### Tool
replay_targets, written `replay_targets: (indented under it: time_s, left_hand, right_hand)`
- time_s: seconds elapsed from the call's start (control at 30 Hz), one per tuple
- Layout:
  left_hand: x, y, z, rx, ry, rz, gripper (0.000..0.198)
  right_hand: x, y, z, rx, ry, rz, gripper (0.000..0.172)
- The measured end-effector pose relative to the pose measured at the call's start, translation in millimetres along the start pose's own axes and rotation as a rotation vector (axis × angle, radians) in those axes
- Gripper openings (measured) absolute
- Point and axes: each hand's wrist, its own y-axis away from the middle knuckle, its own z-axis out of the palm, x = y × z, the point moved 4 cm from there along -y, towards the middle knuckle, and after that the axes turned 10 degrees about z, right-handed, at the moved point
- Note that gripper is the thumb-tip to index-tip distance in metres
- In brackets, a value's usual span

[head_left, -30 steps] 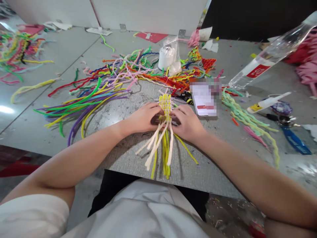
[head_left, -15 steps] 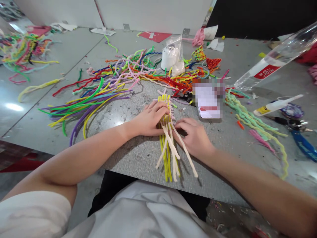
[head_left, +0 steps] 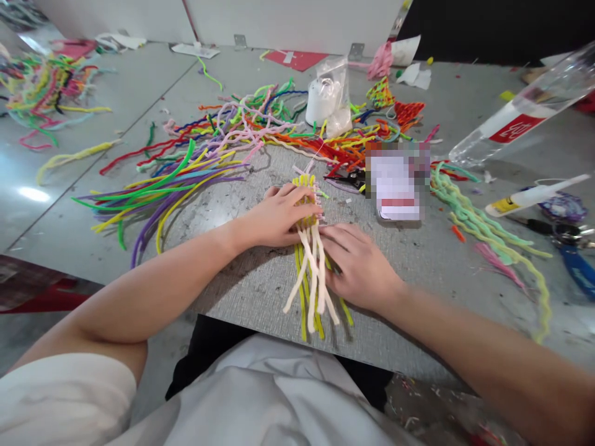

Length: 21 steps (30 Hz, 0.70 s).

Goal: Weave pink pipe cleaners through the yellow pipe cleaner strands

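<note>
Around the woven strip (head_left: 308, 220), the worktop (head_left: 251, 291) runs to a near edge just past the strip's loose ends, and a bare grey stretch of it shows between the strip and the strands to its left. A heap of coloured strands (head_left: 260, 127) lies beyond the strip, a bottle (head_left: 515, 118) is well to its right, and a phone (head_left: 400, 195) nearer on that side. The right hand (head_left: 360, 263) now lies flatter than half a second ago, fingers slightly parted at the strip's lower right; I cannot tell whether they grip a strand. The left hand (head_left: 272, 217) still covers the strip, fingers partly bent across it; any pinch underneath is hidden. The loose ends (head_left: 320, 279), earlier swung rightward, now hang straighter.
</note>
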Motion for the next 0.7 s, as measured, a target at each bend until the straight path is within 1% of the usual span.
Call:
replay_targets:
  time_s: [0.1, 0.2, 0.27, 0.4, 0.57, 0.7]
  left_hand:
    - [0.0, 1.1, 1.2, 0.009, -0.037, -0.005, 0.045]
    - [-0.4, 1.7, 2.9, 0.046, -0.039, 0.022, 0.043]
    - [-0.8, 1.6, 4.0, 0.078, -0.006, 0.063, 0.045]
    - [-0.9, 1.1, 7.0, 0.135, 0.069, 0.114, 0.046]
    - [-1.7, 2.1, 13.3, 0.182, 0.076, 0.126, 0.043]
    - [-7.1, 3.2, 15.9, 0.168, 0.096, 0.142, 0.043]
  right_hand:
    - [-1.2, 0.5, 1.0, 0.002, 0.007, -0.029, 0.03]
    - [-0.6, 0.2, 0.0, 0.033, 0.017, -0.048, 0.022]
    - [0.6, -0.4, -1.1, 0.063, 0.022, -0.05, 0.019]
    - [4.0, -1.9, -1.6, 0.108, 0.001, -0.065, 0.019]
    - [11.0, -4.5, 2.5, 0.059, -0.019, -0.08, 0.02]
    - [8.9, -4.8, 3.1, 0.013, -0.009, -0.117, 0.019]
